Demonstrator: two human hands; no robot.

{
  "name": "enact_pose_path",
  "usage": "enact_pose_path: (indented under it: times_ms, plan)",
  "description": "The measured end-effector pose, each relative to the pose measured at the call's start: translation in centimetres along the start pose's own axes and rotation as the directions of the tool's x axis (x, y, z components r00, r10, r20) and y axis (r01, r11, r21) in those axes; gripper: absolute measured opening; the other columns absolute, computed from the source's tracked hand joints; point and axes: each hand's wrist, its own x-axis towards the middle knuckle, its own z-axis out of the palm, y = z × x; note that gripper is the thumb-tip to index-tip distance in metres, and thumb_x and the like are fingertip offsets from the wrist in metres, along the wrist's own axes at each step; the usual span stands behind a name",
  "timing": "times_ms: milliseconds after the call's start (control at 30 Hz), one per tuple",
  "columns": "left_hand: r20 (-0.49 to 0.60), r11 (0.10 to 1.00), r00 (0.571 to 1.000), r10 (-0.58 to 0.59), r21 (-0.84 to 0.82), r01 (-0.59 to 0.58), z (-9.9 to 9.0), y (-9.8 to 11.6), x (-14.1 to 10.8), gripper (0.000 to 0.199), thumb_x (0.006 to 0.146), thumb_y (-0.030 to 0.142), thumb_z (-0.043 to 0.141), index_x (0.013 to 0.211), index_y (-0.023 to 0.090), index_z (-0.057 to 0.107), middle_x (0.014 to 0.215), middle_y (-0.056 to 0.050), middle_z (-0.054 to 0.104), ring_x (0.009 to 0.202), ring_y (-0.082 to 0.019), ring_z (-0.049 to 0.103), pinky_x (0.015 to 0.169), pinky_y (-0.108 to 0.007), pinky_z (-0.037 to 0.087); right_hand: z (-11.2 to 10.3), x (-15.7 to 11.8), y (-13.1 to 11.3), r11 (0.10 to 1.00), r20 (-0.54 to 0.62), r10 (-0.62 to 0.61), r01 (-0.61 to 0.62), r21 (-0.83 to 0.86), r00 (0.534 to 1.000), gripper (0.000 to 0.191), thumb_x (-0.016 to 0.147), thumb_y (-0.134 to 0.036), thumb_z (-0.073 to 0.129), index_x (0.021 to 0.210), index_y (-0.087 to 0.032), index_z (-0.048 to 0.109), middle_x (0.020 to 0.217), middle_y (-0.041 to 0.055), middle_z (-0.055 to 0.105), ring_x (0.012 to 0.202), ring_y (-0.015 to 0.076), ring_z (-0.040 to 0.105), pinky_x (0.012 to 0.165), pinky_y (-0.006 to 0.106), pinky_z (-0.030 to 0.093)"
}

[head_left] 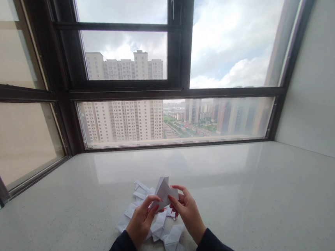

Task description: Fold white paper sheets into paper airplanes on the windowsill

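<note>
A folded piece of white paper (163,192) with a pointed top is held up between both hands. My left hand (143,217) pinches its lower left side between thumb and fingers. On the right side, my right hand (186,209) grips the paper with the thumb in front and the fingers at the edge. Below and behind the hands lie several folded white paper pieces (173,236), scattered in a loose cluster on the pale speckled sill. My wrists and the held paper hide some of them.
The broad white sill (265,203) spreads out on both sides of the hands. Dark window frames (179,95) rise behind it, with tall buildings and sky beyond the glass. A pale wall (319,88) borders the sill on the right.
</note>
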Motion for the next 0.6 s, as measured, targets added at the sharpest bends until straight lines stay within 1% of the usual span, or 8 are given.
enact_pose_path:
  times_ms: [67,100,267,433,500,600]
  plan:
    - [0.004,0.999,1.0,-0.023,0.032,0.023,-0.01,0.11,0.05,0.023,0.077,0.036,0.047,0.083,0.016,0.058,0.084,-0.006,0.064,0.08,-0.019,0.061,0.077,-0.029,0.048,0.0,0.0,0.02,1.0,-0.001,-0.001,0.001,-0.002,1.0,0.045,0.064,-0.044,0.061,0.095,-0.017,0.044,0.05,-0.0054,0.053,0.043,0.0112,0.05,0.031,0.018,0.037]
    - [0.003,0.999,0.999,-0.035,0.035,0.035,0.0,0.14,0.07,0.024,0.077,0.036,0.048,0.083,0.015,0.06,0.084,-0.007,0.065,0.082,-0.019,0.061,0.078,-0.029,0.048,0.0,0.0,0.03,1.0,-0.003,-0.002,0.002,-0.004,1.0,0.045,0.064,-0.044,0.061,0.095,-0.017,0.044,0.05,-0.0056,0.052,0.042,0.0112,0.05,0.031,0.018,0.037]
    - [-0.01,0.994,0.996,-0.088,-0.06,0.088,0.03,0.25,0.09,0.029,0.074,0.034,0.052,0.095,0.015,0.061,0.102,-0.009,0.062,0.094,-0.023,0.057,0.085,-0.035,0.045,0.02,-0.01,0.07,1.0,-0.018,0.003,-0.003,-0.006,1.0,0.047,0.064,-0.043,0.062,0.098,-0.017,0.042,0.05,-0.0054,0.053,0.043,0.0114,0.051,0.032,0.018,0.037]
    - [-0.053,0.988,0.993,-0.108,-0.112,0.101,-0.05,0.53,0.19,0.029,0.071,0.032,0.056,0.094,0.016,0.062,0.102,-0.008,0.063,0.091,-0.023,0.059,0.085,-0.036,0.046,0.02,0.25,0.31,1.0,-0.074,0.031,-0.031,0.006,0.997,0.057,0.062,-0.044,0.063,0.104,-0.015,0.038,0.044,-0.0087,0.049,0.037,0.0099,0.046,0.03,0.018,0.036]
    - [-0.061,0.987,0.992,-0.113,-0.121,0.105,-0.07,0.64,0.25,0.029,0.07,0.032,0.057,0.093,0.016,0.063,0.101,-0.008,0.063,0.09,-0.023,0.059,0.084,-0.036,0.046,0.03,0.43,0.52,0.996,-0.072,0.083,-0.081,0.037,0.994,0.057,0.059,-0.045,0.065,0.1,-0.015,0.04,0.044,-0.0087,0.049,0.036,0.0091,0.045,0.03,0.018,0.035]
    - [-0.061,0.987,0.99,-0.125,-0.106,0.119,-0.07,0.75,0.26,0.03,0.069,0.033,0.058,0.093,0.015,0.063,0.101,-0.008,0.064,0.09,-0.023,0.059,0.084,-0.036,0.046,-0.01,0.65,0.75,0.982,0.01,0.166,-0.167,0.088,0.986,0.045,0.057,-0.047,0.065,0.081,-0.013,0.05,0.046,-0.0057,0.051,0.035,0.0073,0.044,0.032,0.018,0.036]
